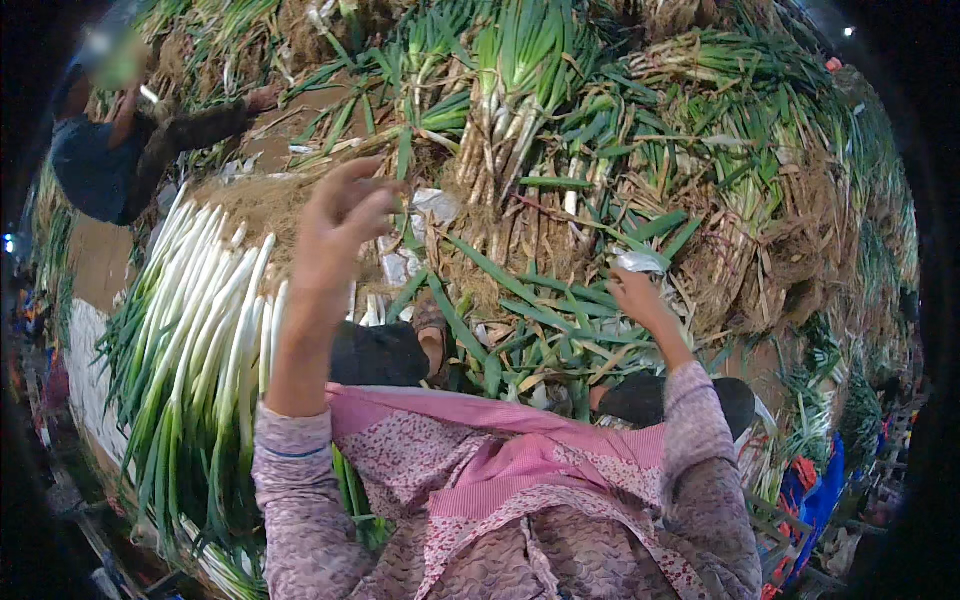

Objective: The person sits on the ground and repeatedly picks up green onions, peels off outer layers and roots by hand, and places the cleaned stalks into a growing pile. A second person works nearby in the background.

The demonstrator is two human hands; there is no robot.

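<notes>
My left hand is raised with bent, parted fingers and nothing in it, just right of a row of cleaned spring onions with white stems and green leaves. My right hand is low over loose green leaves, its fingers curled beside a crumpled, pale plastic-like scrap; whether it grips this cannot be told. Beyond both hands stands a bunch of untrimmed spring onions with dry outer skins and brown roots.
Another person sits at the upper left. More untrimmed spring onions are heaped at the back and right. Cut leaves and white scraps litter the ground around my feet. Blue and red material lies at the lower right.
</notes>
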